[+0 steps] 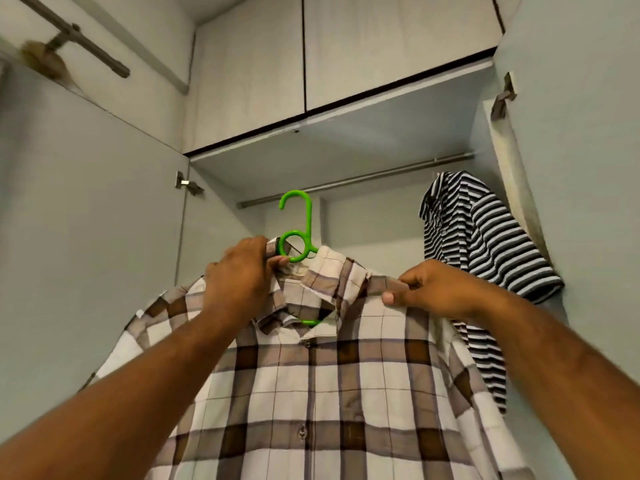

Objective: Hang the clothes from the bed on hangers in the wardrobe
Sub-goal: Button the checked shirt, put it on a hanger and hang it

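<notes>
Open wardrobe (104,237), doors swung wide, viewed from below. A brown-and-white plaid shirt (346,393), buttoned, is hanging in front of the opening on a green hanger (298,220) and filling the lower centre. A black-and-white striped shirt (478,237) is hanging at the right end of the metal rail (363,178), just beside the wardrobe's right wall. The left hand (239,278) is gripping the plaid collar at the hanger's ring, fingers curled round the cloth. The right hand (433,289) is pinching the shirt's right shoulder between thumb and fingers. The hanger's hook is overlapping the rail's left end; whether it is resting on the rail cannot be told.
</notes>
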{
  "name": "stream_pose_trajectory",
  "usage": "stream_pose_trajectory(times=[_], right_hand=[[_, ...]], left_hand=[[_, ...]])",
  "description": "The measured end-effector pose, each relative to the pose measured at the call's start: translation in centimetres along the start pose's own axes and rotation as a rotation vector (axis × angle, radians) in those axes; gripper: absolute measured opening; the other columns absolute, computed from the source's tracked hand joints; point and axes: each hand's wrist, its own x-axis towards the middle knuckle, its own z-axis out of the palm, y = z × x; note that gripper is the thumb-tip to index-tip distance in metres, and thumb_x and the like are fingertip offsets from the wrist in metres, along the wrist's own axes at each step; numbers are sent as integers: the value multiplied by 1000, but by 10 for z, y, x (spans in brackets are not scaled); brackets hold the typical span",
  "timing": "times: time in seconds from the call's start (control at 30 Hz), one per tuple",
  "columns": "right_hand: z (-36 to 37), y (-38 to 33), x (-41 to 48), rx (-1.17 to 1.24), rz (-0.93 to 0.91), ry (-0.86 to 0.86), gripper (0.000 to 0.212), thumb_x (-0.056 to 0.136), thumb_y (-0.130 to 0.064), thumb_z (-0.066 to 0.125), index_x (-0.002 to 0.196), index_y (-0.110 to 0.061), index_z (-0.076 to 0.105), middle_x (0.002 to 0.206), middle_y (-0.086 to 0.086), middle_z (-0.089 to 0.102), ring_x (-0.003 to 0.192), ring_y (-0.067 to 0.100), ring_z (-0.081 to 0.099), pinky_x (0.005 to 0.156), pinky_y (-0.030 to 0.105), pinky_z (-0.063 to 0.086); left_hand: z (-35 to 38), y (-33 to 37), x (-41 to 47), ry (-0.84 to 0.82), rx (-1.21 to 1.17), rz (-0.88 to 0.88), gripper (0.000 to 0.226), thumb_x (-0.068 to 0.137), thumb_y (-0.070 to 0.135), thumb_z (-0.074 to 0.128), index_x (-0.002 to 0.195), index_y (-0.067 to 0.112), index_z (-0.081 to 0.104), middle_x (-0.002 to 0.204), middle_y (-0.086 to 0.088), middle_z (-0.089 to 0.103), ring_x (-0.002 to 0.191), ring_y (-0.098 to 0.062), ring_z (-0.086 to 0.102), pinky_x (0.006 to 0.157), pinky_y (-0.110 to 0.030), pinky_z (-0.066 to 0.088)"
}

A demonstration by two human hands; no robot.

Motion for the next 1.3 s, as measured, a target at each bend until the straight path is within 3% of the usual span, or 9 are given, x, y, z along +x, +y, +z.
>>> stream_pose_trajectory(times=[0.17, 0.3, 0.4, 0.47, 0.7, 0.87, 1.0, 1.13, 1.3], right_hand=[[-26, 53, 47, 260, 59, -46, 34, 92, -41, 67, 108, -13, 77, 102, 4, 78, 97, 20, 75, 90, 31, 58], [-39, 82, 85, 348, 41, 56, 30, 98, -33, 60, 111, -10, 75, 105, 8, 78, 100, 25, 74, 89, 33, 58], [-38, 92, 113, 233, 5, 281, 25, 101, -32, 56, 104, -17, 77, 93, -2, 80, 87, 11, 76, 73, 16, 55], [-39, 97, 131, 144, 18, 409, 25, 102, -34, 56, 98, -20, 77, 83, -9, 79, 75, 4, 74, 63, 15, 51], [-57, 110, 193, -153, 98, 752, 30, 100, -37, 61, 83, -14, 69, 77, -6, 68, 70, 7, 59, 66, 23, 43], [-78, 108, 239, -298, 159, 965, 34, 99, -38, 62, 92, -6, 72, 85, 8, 68, 75, 21, 60, 64, 29, 43], [-86, 101, 276, -395, 164, 1076, 24, 99, -31, 61, 95, -9, 69, 93, 9, 66, 69, 13, 54, 61, 25, 39], [-96, 95, 321, -503, 188, 1111, 31, 100, -27, 60, 115, -1, 67, 112, 13, 67, 97, 28, 63, 80, 28, 44], [-95, 86, 358, -700, 282, 1041, 33, 101, -19, 54, 123, 4, 63, 128, 22, 63, 119, 38, 59, 87, 35, 46]], left_hand=[[88, 1, 70, 54, -6, 49, 9, 101, 37, 49, 99, 28, 49, 95, 0, 60, 82, -24, 53, 74, -41, 45], [153, 2, 123, 55, -20, 41, 12, 104, 43, 43, 96, 33, 44, 89, 7, 49, 81, -17, 43, 77, -39, 32], [198, 8, 156, 26, -77, 40, 22, 104, 50, 39, 95, 31, 47, 90, 5, 54, 88, -22, 53, 80, -42, 33], [228, 16, 177, 42, -120, 32, 31, 103, 55, 37, 94, 29, 50, 93, 0, 62, 92, -26, 58, 78, -41, 35], [308, 57, 237, 101, -402, 76, 43, 98, 52, 51, 132, 26, 51, 128, -2, 62, 121, -27, 55, 98, -50, 44], [356, 64, 264, 119, -484, 205, 44, 98, 48, 51, 136, 25, 49, 134, -3, 58, 125, -26, 51, 100, -49, 41], [384, 69, 273, 87, -521, 301, 45, 100, 48, 49, 139, 25, 47, 136, -2, 55, 125, -24, 50, 99, -48, 42], [407, 73, 272, 72, -578, 356, 46, 99, 47, 51, 139, 25, 46, 137, 0, 54, 125, -23, 50, 101, -49, 44], [429, 70, 257, 82, -604, 439, 43, 100, 45, 49, 140, 29, 45, 142, 2, 52, 129, -21, 49, 104, -48, 42]])
